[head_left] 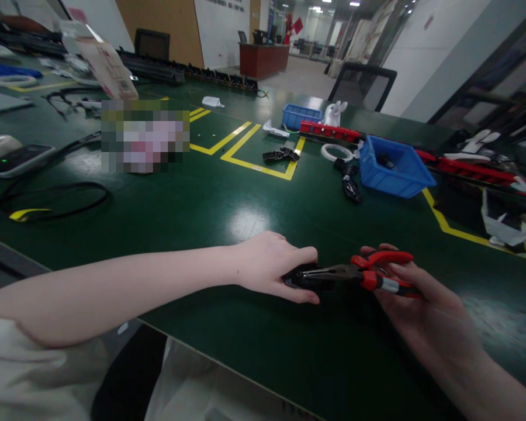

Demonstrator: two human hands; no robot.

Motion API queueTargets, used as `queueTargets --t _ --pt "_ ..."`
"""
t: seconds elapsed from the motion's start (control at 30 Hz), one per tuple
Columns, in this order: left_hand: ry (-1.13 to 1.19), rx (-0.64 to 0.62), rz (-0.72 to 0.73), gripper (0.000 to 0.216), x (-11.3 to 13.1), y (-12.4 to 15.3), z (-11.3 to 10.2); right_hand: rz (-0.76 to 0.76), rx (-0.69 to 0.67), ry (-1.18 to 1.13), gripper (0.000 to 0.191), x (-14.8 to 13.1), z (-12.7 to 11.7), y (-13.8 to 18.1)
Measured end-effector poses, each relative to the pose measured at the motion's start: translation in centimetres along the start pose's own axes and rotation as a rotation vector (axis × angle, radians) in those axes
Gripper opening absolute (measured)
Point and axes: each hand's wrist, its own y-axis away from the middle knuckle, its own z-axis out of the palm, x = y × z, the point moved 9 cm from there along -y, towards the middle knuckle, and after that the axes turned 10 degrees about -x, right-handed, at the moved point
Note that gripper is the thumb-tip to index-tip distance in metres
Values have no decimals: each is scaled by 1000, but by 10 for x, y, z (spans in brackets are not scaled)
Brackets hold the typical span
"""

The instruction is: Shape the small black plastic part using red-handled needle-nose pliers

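Note:
Low over the green table, my left hand (276, 266) is closed around a small black part (309, 279), its thumb and fingers on either side; the exact kind of part does not show. My right hand (416, 298) grips red-handled long-nose pliers (372, 275), palm turned up. The jaws of the pliers point left and reach the black part, overlapping its top. Whether the jaws clamp it, I cannot tell. Further back lie a black bundled piece (350, 182) and several small black parts (281, 155).
A blue bin (394, 166) with a dark item inside stands at the right, beside a white ring (336, 153). Behind are a smaller blue bin (301, 116) and red strips (331, 131). On the left lie a black cable (83, 187) and a plastic bottle (105, 67).

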Motion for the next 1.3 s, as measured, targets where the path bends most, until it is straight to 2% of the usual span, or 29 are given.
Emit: queueTargets --t 0.43,0.8,0.9,1.07,1.3 --pt "31 -2 -9 50 1 1 -1 -14 21 58 30 -4 0 5" --pt "42 4 14 50 4 2 -2 -56 -38 95 29 -8 6 3" --pt "43 16 23 49 5 3 -3 -59 -61 96 29 -8 8 3" --pt "36 39 39 48 8 4 -5 -37 -25 87 27 -8 5 5" --pt "5 76 64 49 12 6 -8 -59 -40 126 33 -11 10 7"
